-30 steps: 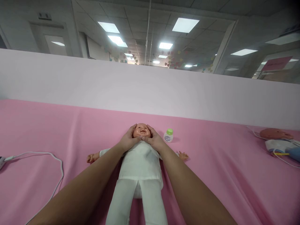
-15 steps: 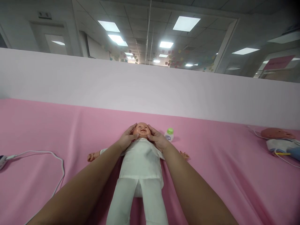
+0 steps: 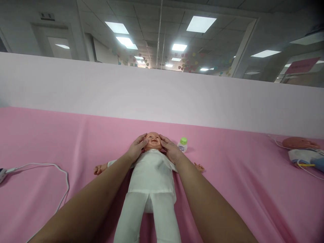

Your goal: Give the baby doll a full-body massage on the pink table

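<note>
A baby doll [image 3: 152,175] in a white top and white trousers lies on its back on the pink cover, arms spread out sideways. Its smiling head [image 3: 153,141] points away from me. My left hand [image 3: 137,148] cups the left side of the head, thumb at the cheek and fingers curved round the side. On the opposite side my right hand [image 3: 171,149] mirrors it, thumb by the other cheek. Just beyond my right hand stands a small clear bottle [image 3: 182,145] with a green cap and a printed label.
A white cable [image 3: 55,164] runs over the pink cover [image 3: 227,189] at left from a white device [image 3: 3,173]. At far right lie another doll's head [image 3: 300,142] and blue-and-white cloth [image 3: 307,156]. Behind, a white panel [image 3: 162,94] stands below glass.
Both thumbs have slid from the doll's jaw up and outward along its cheeks. The fingers stay round the head, and the doll and bottle lie where they were.
</note>
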{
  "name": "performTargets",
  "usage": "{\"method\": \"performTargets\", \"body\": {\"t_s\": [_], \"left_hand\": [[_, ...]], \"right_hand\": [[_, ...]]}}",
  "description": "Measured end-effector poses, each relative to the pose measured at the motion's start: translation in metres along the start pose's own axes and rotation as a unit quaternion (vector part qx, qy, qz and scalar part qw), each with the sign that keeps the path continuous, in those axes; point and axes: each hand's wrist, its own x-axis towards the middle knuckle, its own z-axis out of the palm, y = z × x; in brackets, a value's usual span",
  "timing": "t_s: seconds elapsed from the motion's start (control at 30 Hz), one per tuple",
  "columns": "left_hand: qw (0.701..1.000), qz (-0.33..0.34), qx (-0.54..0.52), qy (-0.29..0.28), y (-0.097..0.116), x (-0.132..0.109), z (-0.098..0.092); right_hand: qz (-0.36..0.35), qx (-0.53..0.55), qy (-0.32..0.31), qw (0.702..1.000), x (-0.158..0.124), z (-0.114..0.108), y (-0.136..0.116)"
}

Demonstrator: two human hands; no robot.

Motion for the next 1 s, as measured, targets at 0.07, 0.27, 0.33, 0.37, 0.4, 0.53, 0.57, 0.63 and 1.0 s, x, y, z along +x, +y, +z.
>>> {"method": "performTargets", "body": {"t_s": [0.07, 0.27, 0.33, 0.37, 0.4, 0.53, 0.57, 0.63, 1.0], "left_hand": [[0.998, 0.03, 0.048, -0.014, -0.001, -0.001, -0.001], [0.986, 0.045, 0.157, -0.016, -0.004, 0.002, -0.003], [0.987, 0.039, 0.155, -0.017, -0.003, 0.001, -0.001], [0.988, 0.037, 0.148, -0.019, -0.002, 0.001, -0.001], [0.989, 0.036, 0.138, -0.022, -0.001, 0.0, 0.0], [0.994, 0.033, 0.104, -0.027, 0.001, -0.002, 0.002], [0.995, 0.031, 0.096, -0.026, 0.0, -0.002, 0.002], [0.996, 0.025, 0.078, -0.025, -0.001, -0.001, 0.0], [0.995, -0.035, -0.083, -0.034, 0.001, 0.0, -0.009]], "right_hand": [[-0.023, -0.033, -0.013, 0.999, -0.004, 0.004, -0.004], [-0.032, -0.196, 0.042, 0.979, -0.011, 0.016, -0.014], [-0.034, -0.201, 0.044, 0.978, -0.01, 0.016, -0.013], [-0.037, -0.2, 0.041, 0.978, -0.009, 0.016, -0.012], [-0.039, -0.197, 0.04, 0.979, -0.009, 0.015, -0.011], [-0.045, -0.161, 0.022, 0.986, -0.006, 0.009, -0.007], [-0.043, -0.145, 0.013, 0.988, -0.006, 0.008, -0.006], [-0.038, -0.115, -0.001, 0.993, -0.005, 0.005, -0.004], [0.0, -0.038, -0.047, 0.998, -0.008, -0.001, -0.005]]}}
